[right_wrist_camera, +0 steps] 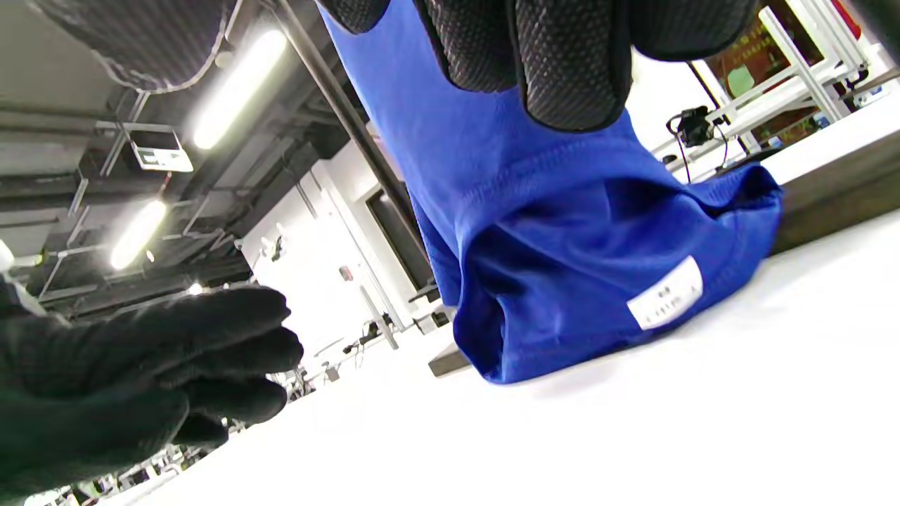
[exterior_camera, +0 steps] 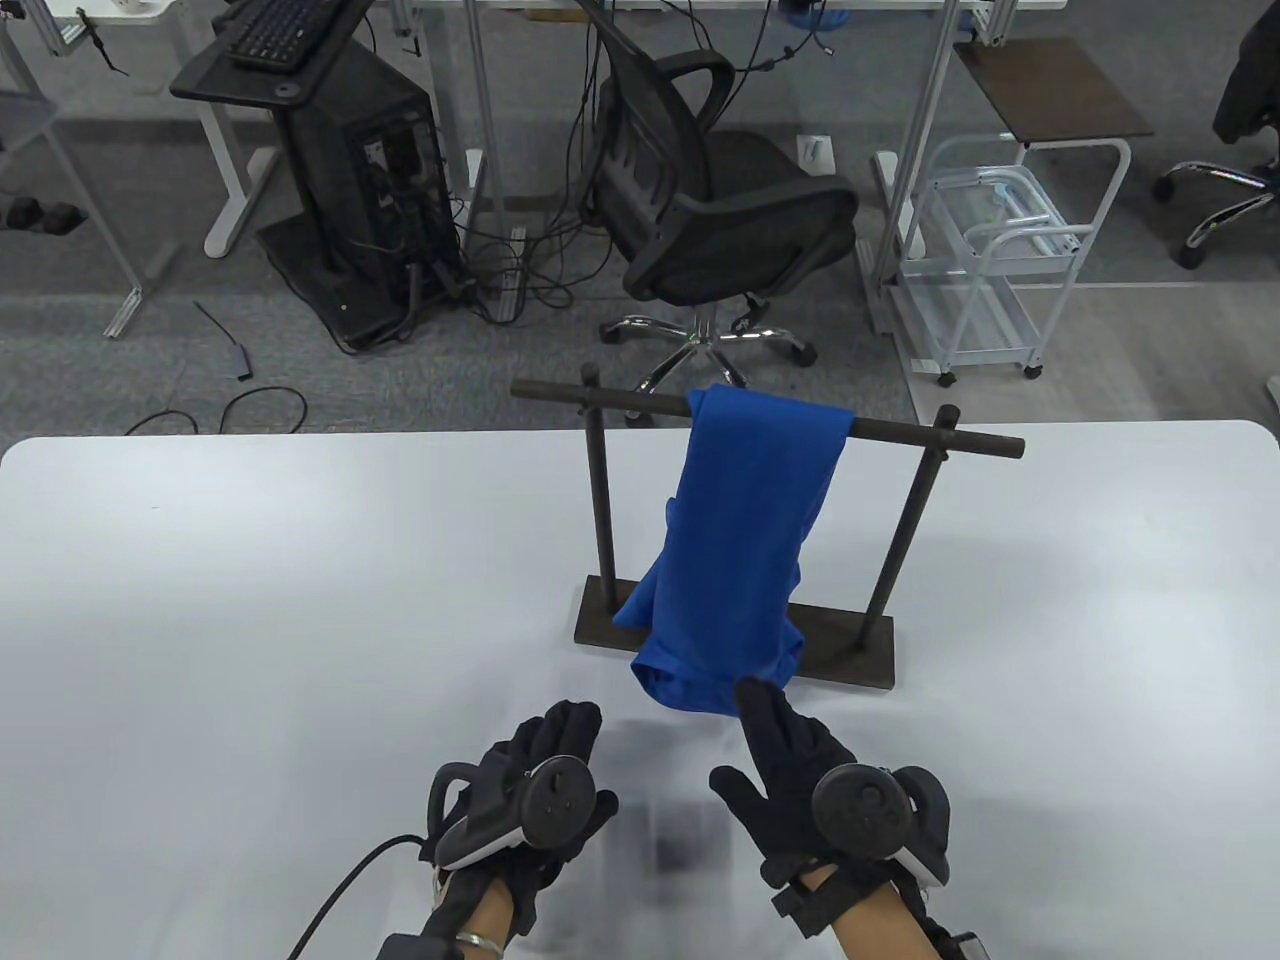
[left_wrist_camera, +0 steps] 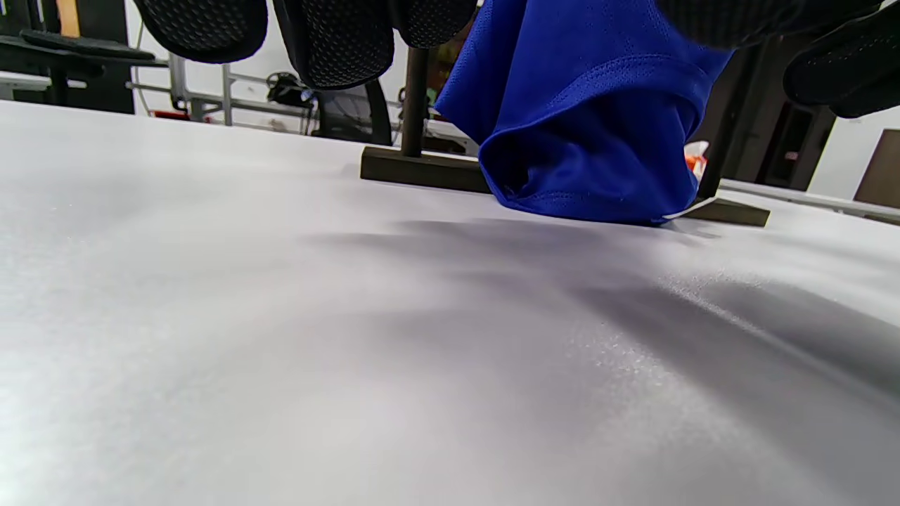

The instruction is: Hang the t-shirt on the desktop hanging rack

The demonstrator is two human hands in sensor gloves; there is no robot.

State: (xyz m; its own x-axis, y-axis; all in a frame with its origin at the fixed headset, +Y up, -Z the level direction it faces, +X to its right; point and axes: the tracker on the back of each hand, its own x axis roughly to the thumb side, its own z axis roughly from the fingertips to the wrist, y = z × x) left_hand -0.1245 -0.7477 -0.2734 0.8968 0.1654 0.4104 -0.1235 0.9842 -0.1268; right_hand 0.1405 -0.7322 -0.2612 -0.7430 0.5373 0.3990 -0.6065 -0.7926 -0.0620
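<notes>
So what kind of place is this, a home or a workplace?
Most likely an office or lab workspace, not a home: beyond the white table stand a black mesh office chair, a desktop computer tower trailing cables, and a white wire utility cart on grey carpet.

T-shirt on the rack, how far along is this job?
Mostly done: the blue t-shirt is draped over the rack's top bar, its lower end bunched on the rack's base and the table. In hand: nothing; the left hand and right hand are open, off the cloth. Left: perhaps straightening the bunched hem.
</notes>
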